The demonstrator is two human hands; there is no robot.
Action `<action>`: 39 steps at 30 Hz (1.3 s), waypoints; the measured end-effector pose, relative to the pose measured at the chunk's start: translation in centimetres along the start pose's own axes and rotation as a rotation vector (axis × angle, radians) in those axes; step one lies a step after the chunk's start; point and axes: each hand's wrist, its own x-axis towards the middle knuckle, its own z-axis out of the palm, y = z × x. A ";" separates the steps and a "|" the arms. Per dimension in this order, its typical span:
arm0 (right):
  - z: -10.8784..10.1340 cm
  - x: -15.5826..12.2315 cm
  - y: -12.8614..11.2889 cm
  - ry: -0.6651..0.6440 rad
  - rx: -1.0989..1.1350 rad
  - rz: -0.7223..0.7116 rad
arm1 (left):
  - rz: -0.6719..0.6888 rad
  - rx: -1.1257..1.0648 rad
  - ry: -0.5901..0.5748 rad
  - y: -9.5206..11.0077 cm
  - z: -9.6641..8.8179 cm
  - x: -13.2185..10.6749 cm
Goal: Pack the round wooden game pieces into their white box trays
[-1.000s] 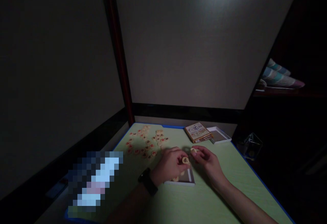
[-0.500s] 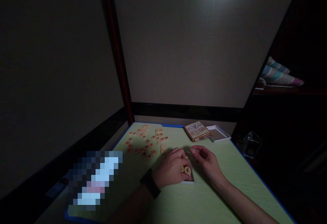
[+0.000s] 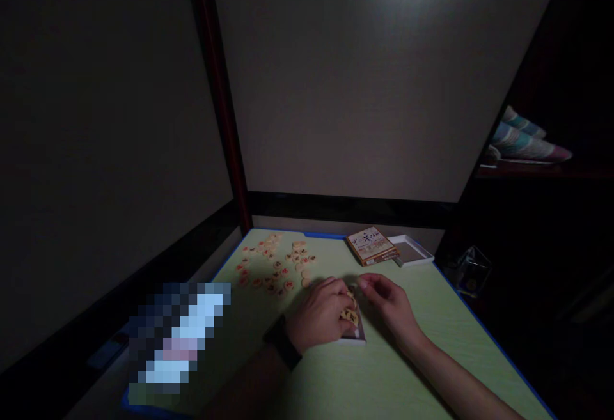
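The room is very dim, so the marks on the round pieces (image 3: 349, 315) cannot be read, and a blurred patch (image 3: 180, 337) covers the desk (image 3: 432, 356) edge out past the left wrist. The left hand (image 3: 319, 318), with a dark watch (image 3: 282, 343) on it, hides most of the small shallow box (image 3: 355, 338) beneath it; what lies inside cannot be made out. Its fingers curl down and pinch the round pieces just over the box's near corner. The right hand (image 3: 391, 305) rests just beside it, fingers bent, thumb and forefinger drawn close; whether they hold anything I cannot tell. Beyond the left hand lie scattered pieces (image 3: 275, 266); beyond the right hand, a printed box (image 3: 371, 246) touches a white tray (image 3: 411, 250)
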 end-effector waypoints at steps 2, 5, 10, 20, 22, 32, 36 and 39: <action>-0.1 0.1 -0.1 -0.011 -0.047 -0.022 | -0.002 0.006 -0.001 0.0 0.0 -0.1; -0.4 0.3 -0.1 -0.055 -0.137 -0.070 | -0.001 0.007 0.002 0.1 0.2 -0.1; -0.7 0.3 0.4 -0.115 -0.262 -0.172 | 0.012 -0.003 0.019 0.3 -0.2 -0.2; -1.2 -0.9 -0.4 -0.410 -0.422 -0.198 | 0.017 -0.024 0.036 -0.8 -2.9 -0.1; -1.2 -1.1 -0.3 -0.444 -0.453 -0.193 | -0.013 -0.037 0.051 -1.3 -3.1 0.0; -1.1 -1.4 -0.2 -0.422 -0.605 -0.228 | -0.120 -0.041 0.259 -2.2 -3.3 0.4; -1.1 -1.5 -0.2 -0.424 -0.643 -0.225 | -0.094 -0.024 0.243 -2.3 -2.9 0.4; -1.0 -1.6 -0.1 -0.440 -0.674 -0.239 | -0.089 -0.013 0.245 -2.3 -2.7 0.4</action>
